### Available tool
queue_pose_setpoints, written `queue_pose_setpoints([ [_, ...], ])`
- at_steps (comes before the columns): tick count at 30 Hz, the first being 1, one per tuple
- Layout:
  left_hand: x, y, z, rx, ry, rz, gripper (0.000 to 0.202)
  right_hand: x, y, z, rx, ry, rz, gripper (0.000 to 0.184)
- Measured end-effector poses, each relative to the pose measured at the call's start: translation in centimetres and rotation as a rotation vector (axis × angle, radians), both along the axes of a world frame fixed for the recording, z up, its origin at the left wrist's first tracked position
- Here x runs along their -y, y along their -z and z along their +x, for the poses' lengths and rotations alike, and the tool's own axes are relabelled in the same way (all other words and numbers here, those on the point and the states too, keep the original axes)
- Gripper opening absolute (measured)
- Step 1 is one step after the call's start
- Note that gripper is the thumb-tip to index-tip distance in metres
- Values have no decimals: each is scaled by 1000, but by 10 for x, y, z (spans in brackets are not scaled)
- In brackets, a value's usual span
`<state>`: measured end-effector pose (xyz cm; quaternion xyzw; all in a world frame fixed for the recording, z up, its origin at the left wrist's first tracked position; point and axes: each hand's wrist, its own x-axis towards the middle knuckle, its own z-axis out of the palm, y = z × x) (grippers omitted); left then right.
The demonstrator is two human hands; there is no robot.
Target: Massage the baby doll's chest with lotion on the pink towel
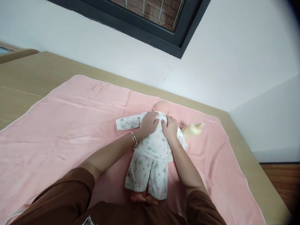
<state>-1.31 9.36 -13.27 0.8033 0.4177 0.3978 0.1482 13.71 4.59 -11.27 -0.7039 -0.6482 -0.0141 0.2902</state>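
Observation:
A baby doll (154, 147) in a white printed top and trousers lies stretched out, its smooth bald head (162, 107) pointing away from me and its bare feet toward me. No face shows on it. My left hand (149, 122) rests flat on the doll's upper body at the left shoulder side, fingers stretched out. Opposite it, my right hand (170, 127) lies on the right shoulder side, thumb apart from the fingers. Both thumbs point toward the head near the middle. One sleeve (128, 122) extends out to the left; the other is partly hidden behind my right forearm.
Under the doll spreads a pink blanket (82, 118) with a pale edge, on a wooden table (56, 67). A pale yellow bottle (193, 129) with a pump-like top lies beside the right sleeve. Behind the table are a white wall (199, 75) and a dark-framed window (140, 28).

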Motion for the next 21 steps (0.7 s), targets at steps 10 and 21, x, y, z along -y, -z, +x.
queue_pose_setpoints([
  [10,27,-17,1,-227,-61,-28,44,19,-3,-12,78,-118,8,48],
  [21,37,-13,5,-132,-105,-13,40,18,-5,-9,59,-70,-63,50],
])
